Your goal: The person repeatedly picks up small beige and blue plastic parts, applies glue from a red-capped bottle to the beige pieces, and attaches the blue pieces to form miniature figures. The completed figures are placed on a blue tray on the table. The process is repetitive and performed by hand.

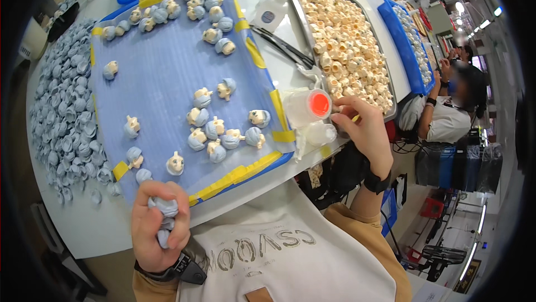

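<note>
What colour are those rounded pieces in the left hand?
The rounded pieces in the left hand are pale greyish blue, seen best in the head view.

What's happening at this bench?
A person's left hand holds blue-grey hair shells. The right hand is beside a translucent red-and-clear container; whether it grips anything is unclear. Doll heads sit on a blue-lined tray, between piled loose shells and a metal tray of cream head pieces.
</note>
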Demonstrator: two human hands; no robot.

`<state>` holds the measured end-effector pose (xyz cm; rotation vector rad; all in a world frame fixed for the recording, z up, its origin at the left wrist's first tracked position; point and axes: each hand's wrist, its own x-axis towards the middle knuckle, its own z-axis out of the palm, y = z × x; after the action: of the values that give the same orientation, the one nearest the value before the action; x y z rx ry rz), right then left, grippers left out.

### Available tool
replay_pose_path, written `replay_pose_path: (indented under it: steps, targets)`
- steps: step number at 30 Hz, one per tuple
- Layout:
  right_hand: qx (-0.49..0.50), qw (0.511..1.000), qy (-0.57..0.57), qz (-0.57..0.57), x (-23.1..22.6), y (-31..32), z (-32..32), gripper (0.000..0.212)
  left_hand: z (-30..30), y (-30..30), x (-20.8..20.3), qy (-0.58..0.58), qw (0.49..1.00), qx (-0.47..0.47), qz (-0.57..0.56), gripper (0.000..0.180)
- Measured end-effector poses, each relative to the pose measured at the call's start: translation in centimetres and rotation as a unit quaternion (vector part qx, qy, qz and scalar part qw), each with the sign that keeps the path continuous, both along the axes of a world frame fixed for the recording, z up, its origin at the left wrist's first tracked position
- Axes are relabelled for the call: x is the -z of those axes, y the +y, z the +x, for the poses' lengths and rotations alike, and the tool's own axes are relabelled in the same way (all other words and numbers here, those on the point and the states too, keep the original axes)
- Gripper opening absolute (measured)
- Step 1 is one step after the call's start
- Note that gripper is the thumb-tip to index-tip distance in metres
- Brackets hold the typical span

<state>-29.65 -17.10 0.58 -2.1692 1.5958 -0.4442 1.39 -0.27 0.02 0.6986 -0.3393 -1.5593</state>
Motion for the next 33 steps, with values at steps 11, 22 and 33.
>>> replay_pose_path:
  steps: [11,22,33]
  targets:
    - [0.063,0.998,-0.015,0.015,0.7,0.0,-0.6,0.022,0.0,0.3,-0.1,-0.131,0.989,0.060,-0.008,0.037]
    - [0.083,0.986,-0.001,-0.147,1.2,0.5,-0.9,0.016,-0.1,0.5,0.3,-0.152,0.986,0.070,-0.003,0.036]
    - [0.051,0.949,-0.281,-0.136,-1.1,3.6,0.7,0.025,-0.3,0.3,0.0,-0.139,0.985,0.098,0.029,0.028]
